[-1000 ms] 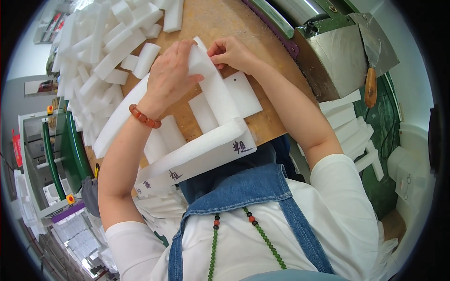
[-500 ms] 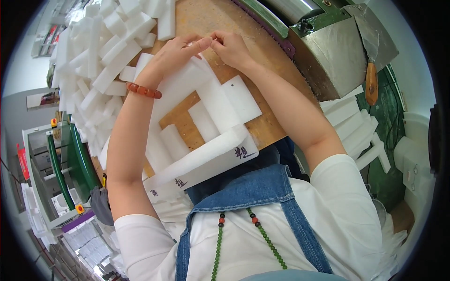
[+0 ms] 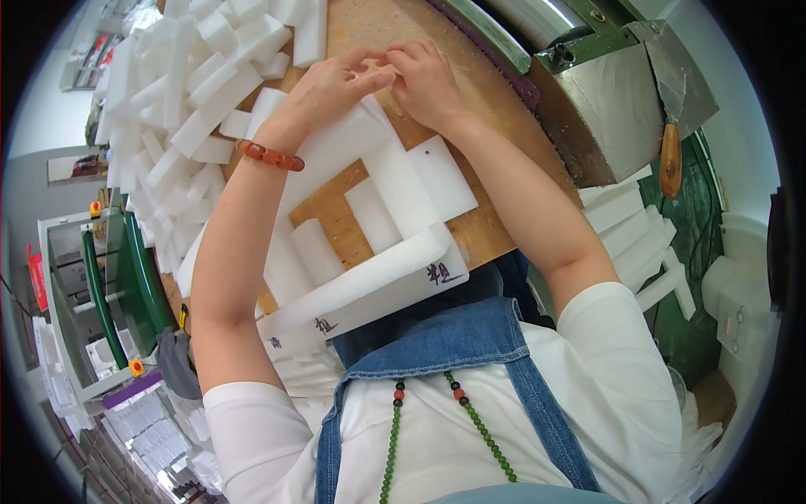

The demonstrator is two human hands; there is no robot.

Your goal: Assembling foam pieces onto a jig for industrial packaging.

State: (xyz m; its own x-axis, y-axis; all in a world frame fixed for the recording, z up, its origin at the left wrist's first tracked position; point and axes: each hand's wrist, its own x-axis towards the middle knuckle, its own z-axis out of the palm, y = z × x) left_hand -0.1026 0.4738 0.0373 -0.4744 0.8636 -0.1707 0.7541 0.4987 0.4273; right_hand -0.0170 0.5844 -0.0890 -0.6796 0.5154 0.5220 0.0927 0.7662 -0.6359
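My left hand (image 3: 336, 91), with a red bead bracelet (image 3: 269, 154) on its wrist, and my right hand (image 3: 426, 84) meet above the far side of a white foam frame (image 3: 361, 281). Fingertips of both are closed together; whatever they pinch, if anything, is too small to make out. Dark handwritten marks show on the frame's near face. Inside its opening stand two foam blocks, one on the left (image 3: 317, 250) and one on the right (image 3: 373, 216). A flat foam piece (image 3: 442, 178) with a dark dot lies against the frame's right side.
Loose white foam strips (image 3: 197, 92) are heaped on the left of the wooden table (image 3: 369, 25). A green and metal machine (image 3: 588, 101) stands at the right, a wooden-handled blade (image 3: 670, 160) hanging on it. More foam strips (image 3: 630, 239) lie below.
My joined hands have shifted slightly, the right one's fingers rising over the left fingertips. The view has moved a little; the foam frame and blocks stay in place.
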